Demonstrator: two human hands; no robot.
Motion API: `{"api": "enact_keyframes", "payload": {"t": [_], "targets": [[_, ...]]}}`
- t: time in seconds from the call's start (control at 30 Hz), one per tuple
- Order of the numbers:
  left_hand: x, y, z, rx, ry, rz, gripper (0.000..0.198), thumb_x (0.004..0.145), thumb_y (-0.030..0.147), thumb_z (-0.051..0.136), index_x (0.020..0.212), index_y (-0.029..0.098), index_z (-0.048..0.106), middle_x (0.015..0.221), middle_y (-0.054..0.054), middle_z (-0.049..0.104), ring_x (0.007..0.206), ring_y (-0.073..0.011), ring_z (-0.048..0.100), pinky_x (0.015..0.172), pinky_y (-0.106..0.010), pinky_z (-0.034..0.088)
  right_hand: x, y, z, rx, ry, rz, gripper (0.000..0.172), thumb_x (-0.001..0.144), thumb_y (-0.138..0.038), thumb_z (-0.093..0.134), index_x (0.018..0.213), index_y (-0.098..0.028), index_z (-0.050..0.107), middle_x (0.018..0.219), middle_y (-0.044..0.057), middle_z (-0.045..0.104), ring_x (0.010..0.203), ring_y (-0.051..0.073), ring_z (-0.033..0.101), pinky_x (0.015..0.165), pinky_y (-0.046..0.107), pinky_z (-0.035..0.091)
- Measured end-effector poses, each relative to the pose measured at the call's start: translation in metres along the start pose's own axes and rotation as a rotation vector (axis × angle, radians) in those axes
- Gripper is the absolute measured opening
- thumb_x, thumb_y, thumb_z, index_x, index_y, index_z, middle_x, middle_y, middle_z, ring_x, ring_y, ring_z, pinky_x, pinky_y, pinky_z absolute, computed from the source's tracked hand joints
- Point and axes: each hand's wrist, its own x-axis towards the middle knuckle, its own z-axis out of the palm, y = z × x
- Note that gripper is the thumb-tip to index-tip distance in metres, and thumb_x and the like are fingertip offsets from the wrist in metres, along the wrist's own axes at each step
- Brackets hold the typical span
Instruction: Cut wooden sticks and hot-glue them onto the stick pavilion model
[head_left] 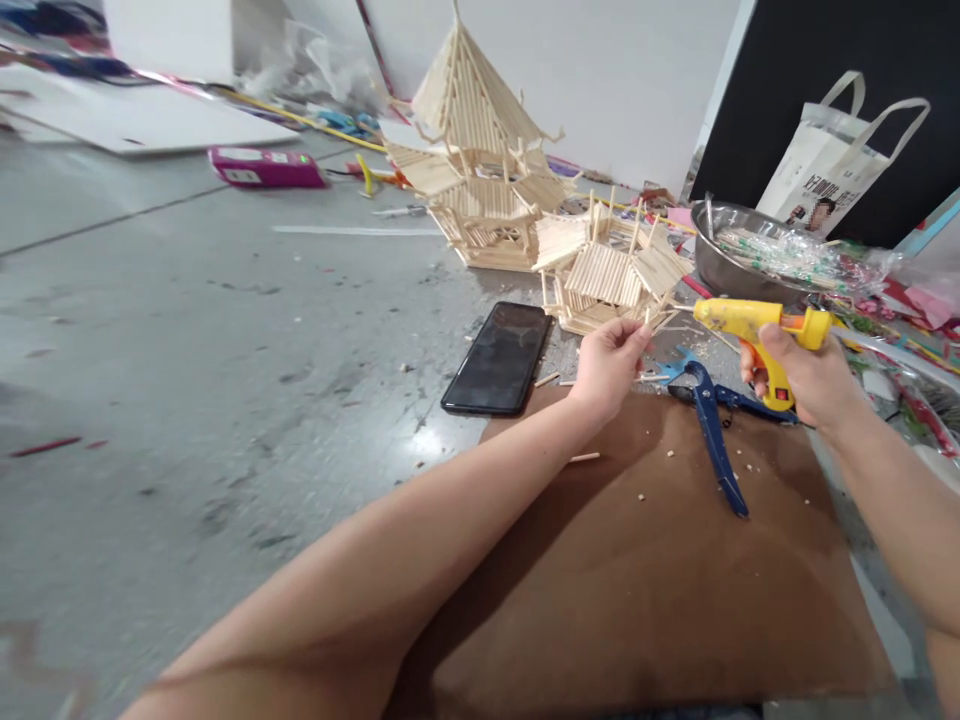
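Note:
My right hand [814, 375] grips a yellow hot glue gun [739, 317], its nozzle pointing left. Pinched between the thumb and fingers of my left hand [609, 362] is a short wooden stick [647, 316], mostly covered by the fingertips. The nozzle is close to the right of that stick; whether they touch I cannot tell. Just behind my left hand stands a low model pavilion [607, 272] built of thin sticks. A taller stick pagoda [484, 120] with a pointed roof rises behind it. Blue-handled cutters [712, 430] lie below the glue gun.
A black phone [499, 358] lies left of my left hand. Brown board [645, 600] covers the floor in front of me, with stick scraps on it. At the right are a metal bowl [739, 275] of wrapped sticks and a white bag [821, 165]. A purple box [266, 168] lies far left.

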Motion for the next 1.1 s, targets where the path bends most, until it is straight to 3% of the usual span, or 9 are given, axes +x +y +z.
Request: {"api": "enact_keyframes", "payload": {"t": [0.27,0.57,0.87,1.1], "targets": [[0.007,-0.007,-0.001,-0.052,0.035,-0.068,0.011,0.076,0.022,0.055,0.069,0.014,0.053,0.054,0.005,0.051,0.036,-0.0016,0.039,0.036,-0.016,0.027,0.042,-0.009,0.016,-0.23,0.05,-0.061,0.039,0.067,-0.056,0.059,0.057,-0.019,0.055,0.05,0.0,0.052,0.039,0.008,0.046,0.033,0.022,0.035],[0.009,-0.005,-0.003,-0.031,0.048,-0.043,0.012,0.076,0.023,0.053,0.07,0.014,0.053,0.055,0.004,0.05,0.036,-0.0022,0.039,0.036,-0.016,0.028,0.048,-0.012,0.022,-0.36,-0.023,-0.064,0.04,0.068,-0.057,0.058,0.059,-0.018,0.056,0.051,0.0,0.053,0.037,0.007,0.044,0.033,0.022,0.035],[0.011,-0.009,-0.003,-0.037,0.043,-0.031,0.013,0.077,0.024,0.053,0.069,0.014,0.053,0.055,0.004,0.051,0.036,-0.0021,0.038,0.036,-0.017,0.027,0.049,-0.032,0.033,-0.505,-0.022,-0.06,0.04,0.065,-0.056,0.061,0.057,-0.018,0.053,0.047,-0.002,0.05,0.036,0.007,0.043,0.032,0.021,0.032],[0.01,-0.005,-0.002,-0.033,0.047,-0.042,0.013,0.077,0.022,0.053,0.068,0.014,0.052,0.054,0.005,0.05,0.035,-0.0014,0.038,0.035,-0.017,0.027,0.054,-0.026,0.031,-0.478,-0.043,-0.198,0.035,0.068,-0.051,0.062,0.059,-0.018,0.057,0.044,-0.003,0.047,0.039,0.006,0.042,0.036,0.021,0.031]]}}
